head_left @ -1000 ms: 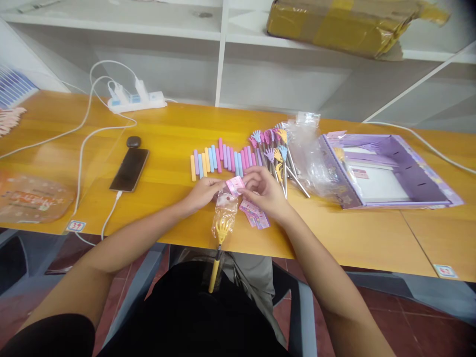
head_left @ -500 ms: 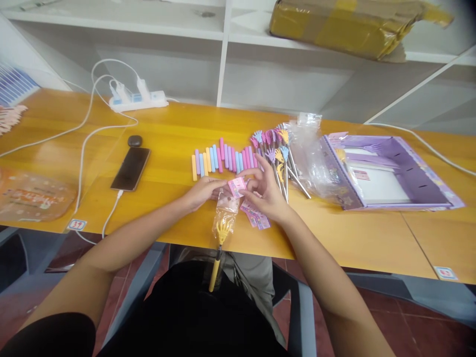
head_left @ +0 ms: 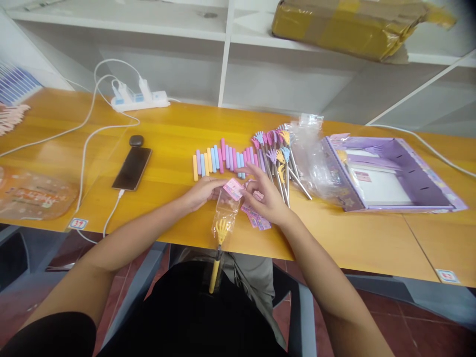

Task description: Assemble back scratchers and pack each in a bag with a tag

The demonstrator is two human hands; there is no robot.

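My left hand is closed on the top of a clear plastic bag. Inside that bag a yellow hand-shaped back scratcher hangs down past the table edge, its yellow handle lowest. My right hand pinches a small pink printed card between thumb and finger, at the mouth of the bag. More pink cards lie on the table under and beside my right hand. Beyond the hands is a row of coloured handle tubes, with a pile of back scratchers to their right.
Clear bags lie next to an open purple box on the right. To the left are a phone, a black case, a power strip with white cables and an orange pouch. A taped carton sits on the shelf.
The pink card has tilted and shifted slightly left, toward my left fingers. My right hand has turned a little with its fingers lower. The bagged back scratcher stays nearly in place.
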